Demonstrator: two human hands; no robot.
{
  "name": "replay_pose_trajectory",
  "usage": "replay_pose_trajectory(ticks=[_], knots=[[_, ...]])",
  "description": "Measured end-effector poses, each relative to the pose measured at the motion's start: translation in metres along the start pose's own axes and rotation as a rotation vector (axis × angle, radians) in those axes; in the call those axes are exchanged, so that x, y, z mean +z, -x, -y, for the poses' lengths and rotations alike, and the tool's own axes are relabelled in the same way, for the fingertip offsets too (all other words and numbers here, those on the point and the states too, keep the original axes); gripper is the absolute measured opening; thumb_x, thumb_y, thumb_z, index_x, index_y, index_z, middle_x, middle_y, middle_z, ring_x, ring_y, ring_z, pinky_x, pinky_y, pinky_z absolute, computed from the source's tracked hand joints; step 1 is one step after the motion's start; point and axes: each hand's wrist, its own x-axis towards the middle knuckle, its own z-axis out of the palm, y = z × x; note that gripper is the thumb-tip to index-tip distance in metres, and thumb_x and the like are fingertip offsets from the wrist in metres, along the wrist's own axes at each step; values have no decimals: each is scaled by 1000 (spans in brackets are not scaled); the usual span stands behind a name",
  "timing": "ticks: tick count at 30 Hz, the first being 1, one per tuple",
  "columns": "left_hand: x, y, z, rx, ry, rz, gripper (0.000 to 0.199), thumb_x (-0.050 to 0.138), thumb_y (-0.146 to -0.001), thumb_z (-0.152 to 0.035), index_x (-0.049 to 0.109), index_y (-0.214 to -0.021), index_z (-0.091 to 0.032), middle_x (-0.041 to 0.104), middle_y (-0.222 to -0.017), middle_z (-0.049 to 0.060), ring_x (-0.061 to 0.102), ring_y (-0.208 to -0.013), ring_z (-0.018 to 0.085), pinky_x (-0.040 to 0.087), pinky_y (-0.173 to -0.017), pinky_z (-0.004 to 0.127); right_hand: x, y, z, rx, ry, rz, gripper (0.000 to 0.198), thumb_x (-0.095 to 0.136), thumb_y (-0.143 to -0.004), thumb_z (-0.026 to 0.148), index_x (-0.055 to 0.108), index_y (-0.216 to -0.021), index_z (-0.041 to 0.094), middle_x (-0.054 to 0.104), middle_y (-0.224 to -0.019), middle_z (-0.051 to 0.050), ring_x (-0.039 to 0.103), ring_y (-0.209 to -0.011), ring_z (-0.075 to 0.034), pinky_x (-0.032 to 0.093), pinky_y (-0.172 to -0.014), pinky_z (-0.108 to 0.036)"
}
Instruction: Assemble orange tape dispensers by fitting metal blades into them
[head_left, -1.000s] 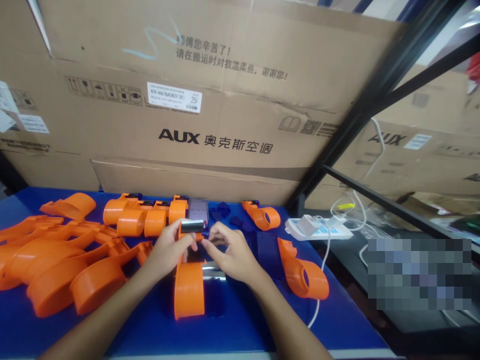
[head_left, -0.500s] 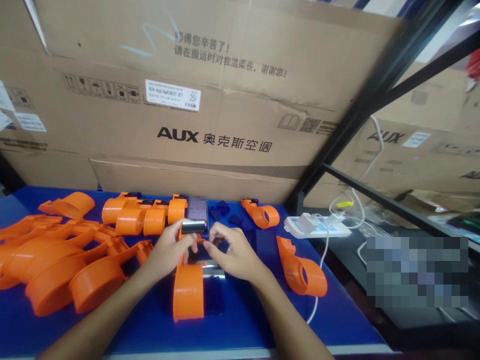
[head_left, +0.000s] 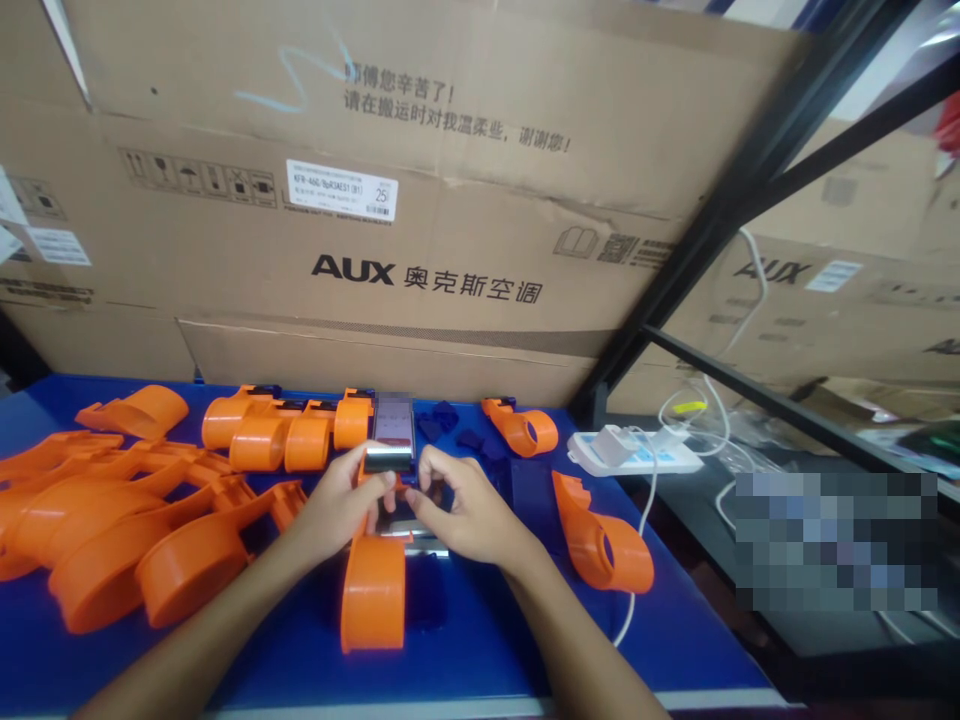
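An orange tape dispenser is held up over the middle of the table, its round drum toward me and its head, with a dark strip across it, at the far end. My left hand is closed around the head from the left, thumb on top. From the right, my right hand has curled fingers, with thumb and fingertips pinched at the head's right edge; any small part between them is hidden. Beneath the hands lies a shiny metallic object, partly covered. Just beyond them lies a phone with a lit screen.
Orange dispensers are heaped at the left, with several more in a back row. Two orange dispensers lie at the right. Small dark pieces sit near the phone. A white power strip, cables and a black frame border the right side. Cardboard boxes stand behind.
The held dispenser's drum has shifted slightly left and toward me, and the strip on its head catches more light. Both hands keep nearly the same grip.
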Motion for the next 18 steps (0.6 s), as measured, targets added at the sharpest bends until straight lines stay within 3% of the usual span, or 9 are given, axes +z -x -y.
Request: replay_pose_trajectory(ticks=[10, 14, 18], knots=[[2, 1, 3, -21, -8, 6, 18, 57, -95, -35, 56, -105, -20, 62, -71, -4, 55, -42, 10, 43, -45, 22, 0, 1, 1, 47, 95, 40, 24, 61, -90, 24, 40, -77, 24, 40, -57, 9, 37, -52, -10, 22, -52, -25], [3, 1, 3, -49, -15, -16, 16, 59, -87, -19, 57, -103, -19, 64, -72, -3, 56, -43, 10, 43, -46, 22, -1, 1, 2, 34, 103, 49, 24, 61, -90, 24, 40, -78, 24, 42, -58, 9, 38, -52, -10, 23, -52, -25], [3, 1, 3, -60, -23, -22, 16, 62, -87, -25, 59, -102, -19, 62, -67, -4, 56, -41, 11, 43, -45, 23, -1, 1, 3, 17, 112, 66, 23, 59, -91, 24, 40, -79, 24, 48, -63, 7, 42, -55, -11, 26, -54, -25]])
